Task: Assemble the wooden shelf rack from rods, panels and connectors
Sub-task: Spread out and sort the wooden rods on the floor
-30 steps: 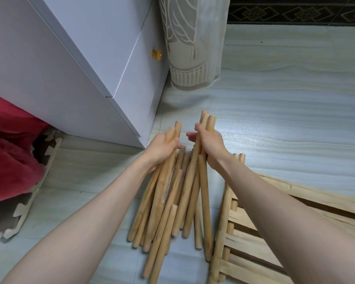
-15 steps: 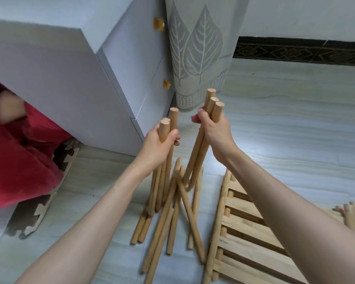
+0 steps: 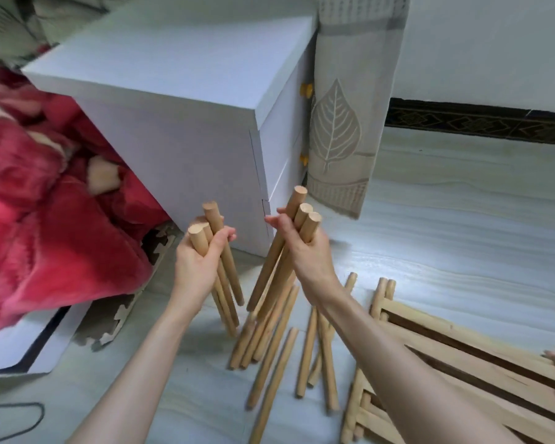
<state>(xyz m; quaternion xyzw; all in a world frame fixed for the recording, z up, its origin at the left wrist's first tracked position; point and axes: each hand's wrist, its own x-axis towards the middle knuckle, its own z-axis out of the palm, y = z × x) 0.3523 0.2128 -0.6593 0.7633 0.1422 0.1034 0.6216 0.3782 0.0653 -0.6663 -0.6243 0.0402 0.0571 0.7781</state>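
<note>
Left hand [image 3: 196,267] curls round a bundle of three wooden rods [image 3: 220,270], right hand [image 3: 305,251] wraps another three [image 3: 281,251], both bundles held upright above the floor [image 3: 462,225]. More loose rods [image 3: 279,341] lie below, slatted panels [image 3: 455,357] to the right. The risk: each grip is full, and one rod could slide out and clatter down.

Three plain round wooden rods [image 3: 212,248] stand bunched and near upright, gripped near their tops by the left hand [image 3: 199,261]; three more rods [image 3: 289,241] lean leftward at the foot in the right hand [image 3: 308,251]; loose rods [image 3: 276,366] lie scattered on the floor below; slatted wooden panels [image 3: 455,373] lie flat, stacked, to the right.
</note>
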